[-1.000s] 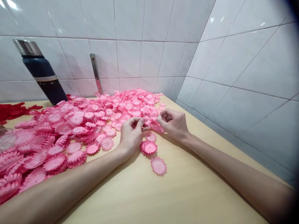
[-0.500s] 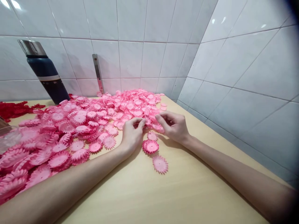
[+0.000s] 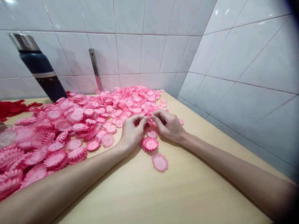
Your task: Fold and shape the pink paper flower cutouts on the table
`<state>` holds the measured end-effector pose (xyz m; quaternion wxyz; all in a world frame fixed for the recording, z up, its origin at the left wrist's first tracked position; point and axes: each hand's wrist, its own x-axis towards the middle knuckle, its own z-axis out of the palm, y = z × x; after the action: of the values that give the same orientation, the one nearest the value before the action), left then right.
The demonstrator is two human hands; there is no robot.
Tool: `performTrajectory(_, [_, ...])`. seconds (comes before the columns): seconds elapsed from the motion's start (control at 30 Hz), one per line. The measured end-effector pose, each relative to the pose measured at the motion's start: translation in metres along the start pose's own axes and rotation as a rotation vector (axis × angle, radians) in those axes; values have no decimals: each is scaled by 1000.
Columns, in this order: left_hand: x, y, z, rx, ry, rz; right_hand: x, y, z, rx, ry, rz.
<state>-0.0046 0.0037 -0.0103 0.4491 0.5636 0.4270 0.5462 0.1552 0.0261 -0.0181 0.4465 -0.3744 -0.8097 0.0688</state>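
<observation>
My left hand [image 3: 133,130] is closed in a pinch at the near edge of a heap of pink scalloped paper discs [image 3: 93,115]. Almost fingertip to fingertip with it, my right hand [image 3: 168,126] is pinched too. What the fingers hold is too small to make out. Just below the hands lie a pale pink disc [image 3: 152,133], a darker pink disc [image 3: 149,144] with a ruffled rim, and another pale disc [image 3: 160,162], all flat on the wooden table [image 3: 130,193].
A dark blue bottle [image 3: 45,73] with a steel cap stands at the back left. Red pieces [image 3: 11,109] and clear plastic [image 3: 7,137] lie at the far left. A metal strip [image 3: 95,67] is on the tiled wall [image 3: 129,53] behind the heap.
My right hand has moved left, so its fingertips now nearly meet those of my left hand. A pink disc beyond my right hand has come into sight. The camera view has shifted slightly.
</observation>
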Motion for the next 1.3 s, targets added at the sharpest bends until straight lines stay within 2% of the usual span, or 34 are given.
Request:
performTrajectory(0.17, [-1,2,-1,16,10,-17,1,0,1,2,3,6])
performTrajectory(0.3, [-1,3,-2,47,-5,-22,2,-3,-2,89,15,45])
performTrajectory(0.37, [-1,4,-2,42,2,-25,1,-4,-3,135,-19,45])
performTrajectory(0.47, [-1,6,-1,17,-8,-27,-1,-6,-2,161,-63,17])
performTrajectory(0.63, [-1,5,-1,9,-15,-20,-2,-3,1,123,-39,-25])
performTrajectory(0.87, [1,2,-2,-80,-5,-62,0,-3,1,134,-31,-21])
performTrajectory(1.07, [-1,5,-1,-121,-16,-82,0,-5,-3,191,-79,-4])
performTrajectory(1.3, [-2,4,-2,-23,-43,-37,2,-5,-3,213,-49,49])
